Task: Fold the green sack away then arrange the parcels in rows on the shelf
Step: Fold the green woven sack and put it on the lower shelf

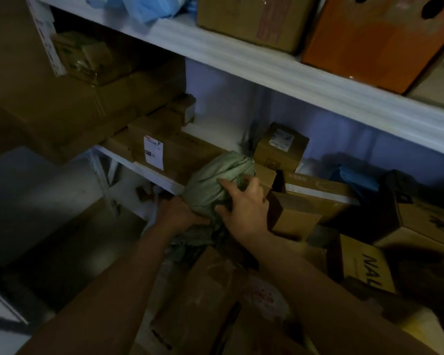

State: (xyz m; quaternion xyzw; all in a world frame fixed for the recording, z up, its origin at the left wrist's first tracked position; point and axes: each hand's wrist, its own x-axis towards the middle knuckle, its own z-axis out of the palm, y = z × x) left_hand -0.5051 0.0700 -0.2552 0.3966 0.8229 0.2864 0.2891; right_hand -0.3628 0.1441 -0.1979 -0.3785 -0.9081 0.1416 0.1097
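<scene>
The green sack is bundled into a tight roll at the front edge of the lower white shelf. My left hand grips the bundle from underneath at its left side. My right hand wraps over its right side, fingers curled into the cloth. A loose tail of green cloth hangs below the bundle. Cardboard parcels lie on the shelf: a long labelled box to the left, a small upright box behind the sack, and tilted boxes to the right.
An upper shelf carries a brown box, an orange box and blue plastic. Large cartons fill the left. More boxes and a flattened carton crowd the lower right. The scene is dim.
</scene>
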